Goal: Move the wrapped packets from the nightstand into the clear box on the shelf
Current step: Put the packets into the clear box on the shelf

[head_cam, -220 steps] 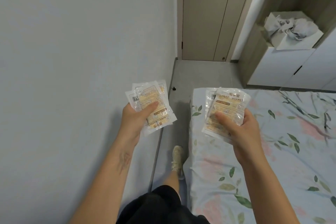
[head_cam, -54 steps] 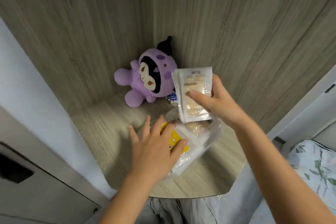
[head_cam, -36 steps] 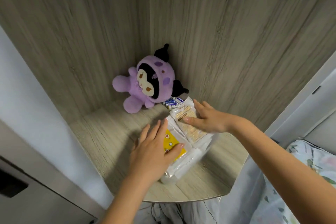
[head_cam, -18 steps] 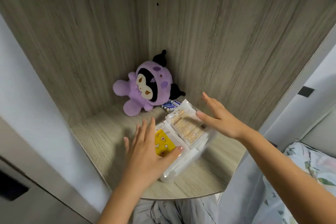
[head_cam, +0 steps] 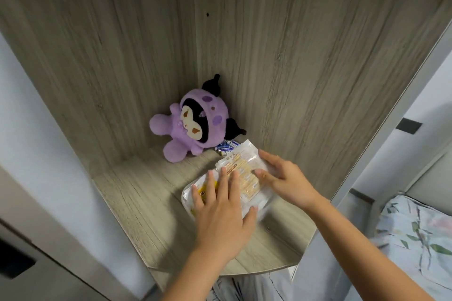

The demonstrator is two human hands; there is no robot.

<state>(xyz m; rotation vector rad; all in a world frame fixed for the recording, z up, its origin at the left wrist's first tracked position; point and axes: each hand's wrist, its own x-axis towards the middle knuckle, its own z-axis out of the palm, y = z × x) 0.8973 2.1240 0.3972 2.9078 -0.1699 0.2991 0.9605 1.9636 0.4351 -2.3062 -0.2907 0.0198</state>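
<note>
Now: packets [head_cam: 244, 173] lie in the clear box [head_cam: 188, 199] on the shelf [head_cam: 146, 193] | left hand [head_cam: 221, 212] flat, fingers straight, pressing the stack | right hand [head_cam: 283, 178] loose, fingertips steadying the top packet | step: settling the load | next: probably lift both hands straight off.

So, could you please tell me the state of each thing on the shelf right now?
Clear box: open-topped, flat on the shelf.
Packets: lying in the box, stacked.
Left hand: fingers straight, resting on the box's contents.
Right hand: fingers straight, touching the packets.
Plush: propped in the corner.
Batteries: lying beside the plush.
</note>
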